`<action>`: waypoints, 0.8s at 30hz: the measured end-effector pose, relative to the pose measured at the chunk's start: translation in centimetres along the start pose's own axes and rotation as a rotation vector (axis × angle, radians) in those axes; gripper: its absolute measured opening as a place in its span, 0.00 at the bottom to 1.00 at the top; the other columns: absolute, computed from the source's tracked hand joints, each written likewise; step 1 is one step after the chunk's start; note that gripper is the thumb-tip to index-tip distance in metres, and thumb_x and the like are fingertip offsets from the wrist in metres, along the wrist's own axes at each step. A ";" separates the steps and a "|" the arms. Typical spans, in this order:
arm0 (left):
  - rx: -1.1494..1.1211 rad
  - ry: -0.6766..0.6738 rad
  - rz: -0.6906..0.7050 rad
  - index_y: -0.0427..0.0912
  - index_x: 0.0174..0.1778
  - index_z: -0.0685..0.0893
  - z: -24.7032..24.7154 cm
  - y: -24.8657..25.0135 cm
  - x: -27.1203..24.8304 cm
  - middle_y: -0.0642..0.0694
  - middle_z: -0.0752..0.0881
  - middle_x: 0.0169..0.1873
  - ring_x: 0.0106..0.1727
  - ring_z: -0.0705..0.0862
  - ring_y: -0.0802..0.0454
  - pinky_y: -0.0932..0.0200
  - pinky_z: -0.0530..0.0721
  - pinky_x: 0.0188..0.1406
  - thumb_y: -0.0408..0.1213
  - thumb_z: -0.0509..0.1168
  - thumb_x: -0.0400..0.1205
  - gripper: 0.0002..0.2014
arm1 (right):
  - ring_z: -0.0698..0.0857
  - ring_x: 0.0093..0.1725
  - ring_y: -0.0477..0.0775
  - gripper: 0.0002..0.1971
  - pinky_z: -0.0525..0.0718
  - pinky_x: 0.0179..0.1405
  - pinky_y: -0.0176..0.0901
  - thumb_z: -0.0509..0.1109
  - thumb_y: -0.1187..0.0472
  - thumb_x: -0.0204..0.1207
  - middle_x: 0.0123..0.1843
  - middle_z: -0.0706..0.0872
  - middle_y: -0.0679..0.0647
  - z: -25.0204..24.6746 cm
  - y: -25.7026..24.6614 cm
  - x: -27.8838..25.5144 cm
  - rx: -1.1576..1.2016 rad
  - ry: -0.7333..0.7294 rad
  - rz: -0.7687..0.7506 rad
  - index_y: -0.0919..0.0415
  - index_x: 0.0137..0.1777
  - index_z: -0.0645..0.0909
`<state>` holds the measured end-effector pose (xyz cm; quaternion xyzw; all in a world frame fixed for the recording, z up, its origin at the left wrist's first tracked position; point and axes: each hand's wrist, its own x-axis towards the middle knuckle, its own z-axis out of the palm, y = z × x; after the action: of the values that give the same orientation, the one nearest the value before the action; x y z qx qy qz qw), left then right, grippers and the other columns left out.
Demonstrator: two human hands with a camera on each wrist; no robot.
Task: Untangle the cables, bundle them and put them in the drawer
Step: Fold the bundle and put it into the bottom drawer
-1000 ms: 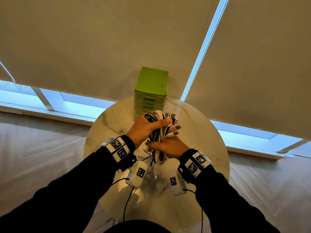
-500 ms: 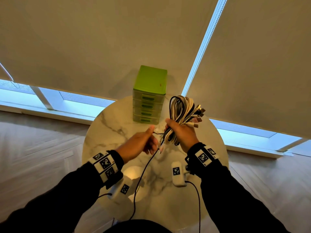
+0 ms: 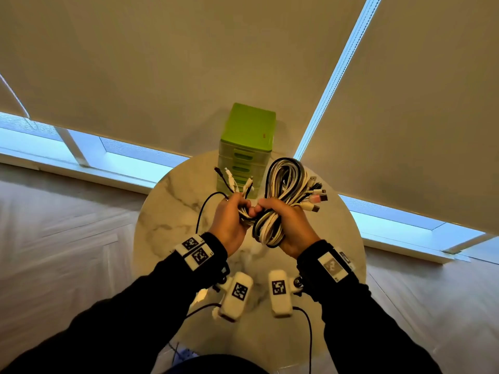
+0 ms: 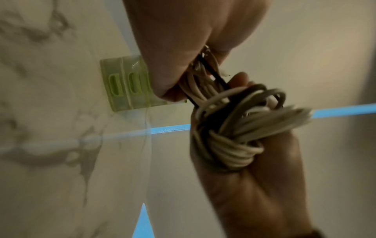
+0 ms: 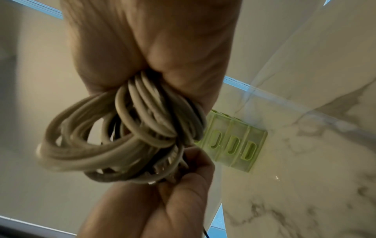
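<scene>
The cables (image 3: 283,201) are rolled into a long bunch of white and black loops, held up in the air over the round marble table (image 3: 167,211). The bunch runs long from the person's wrist up and away toward the window blinds (image 3: 162,63), leaning a little to the right. One end of the loops pokes out below the right hand (image 3: 289,228) and the other end sticks up above it. Some plugs (image 3: 316,198) stick out on the right side of the bunch, pointing right.

The right hand has its fingers curled tight around the middle of the bunch. The left hand (image 3: 232,225) is just beside it, fingers curled around a few loose cable ends (image 3: 235,182). These ends point up and away, toward the green drawer box (image 3: 249,130). A thin black cable (image 3: 201,211) loops out to the left of the left hand.

The green drawer box stands at the far edge of the table, and its drawers look closed. It has a small red mark on top, too small to read. The black sleeves (image 3: 135,306) carry white tags with black square patterns (image 3: 195,252).
</scene>
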<state>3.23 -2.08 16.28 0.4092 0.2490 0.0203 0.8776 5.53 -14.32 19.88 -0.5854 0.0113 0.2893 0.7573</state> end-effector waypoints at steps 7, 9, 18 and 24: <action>0.435 -0.184 0.227 0.45 0.63 0.78 -1.0 -1.0 -1.6 0.54 0.88 0.37 0.35 0.85 0.59 0.64 0.82 0.29 0.30 0.52 0.87 0.14 | 0.87 0.54 0.69 0.20 0.81 0.65 0.76 0.77 0.61 0.71 0.52 0.88 0.68 -0.2 0.5 -0.4 -0.132 0.011 0.068 0.72 0.61 0.85; 0.500 -0.247 0.188 0.46 0.68 0.76 -1.3 -1.1 -2.2 0.53 0.90 0.48 0.47 0.89 0.60 0.66 0.86 0.38 0.37 0.49 0.90 0.15 | 0.86 0.56 0.69 0.21 0.81 0.67 0.73 0.76 0.59 0.76 0.54 0.87 0.68 -0.5 0.8 -0.6 -0.116 -0.018 0.141 0.71 0.64 0.84; 0.854 -0.275 -0.028 0.67 0.65 0.75 -7.2 -5.5 3.7 0.38 0.79 0.70 0.70 0.78 0.31 0.20 0.76 0.69 0.82 0.45 0.73 0.34 | 0.88 0.57 0.70 0.20 0.88 0.60 0.60 0.75 0.71 0.76 0.58 0.88 0.70 -1.0 0.7 -1.2 -0.277 -0.263 0.267 0.67 0.68 0.82; 0.963 -0.401 -0.015 0.57 0.58 0.66 -4.2 -0.4 -0.8 0.39 0.77 0.45 0.48 0.77 0.47 0.38 0.76 0.68 0.70 0.45 0.71 0.27 | 0.88 0.45 0.63 0.14 0.88 0.55 0.58 0.76 0.74 0.73 0.49 0.88 0.69 -0.5 0.7 -0.5 -0.421 -0.286 0.274 0.72 0.59 0.85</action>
<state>0.56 0.46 14.08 0.7607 0.0598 -0.1816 0.6203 4.92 -14.93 19.24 -0.6761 -0.0772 0.4645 0.5668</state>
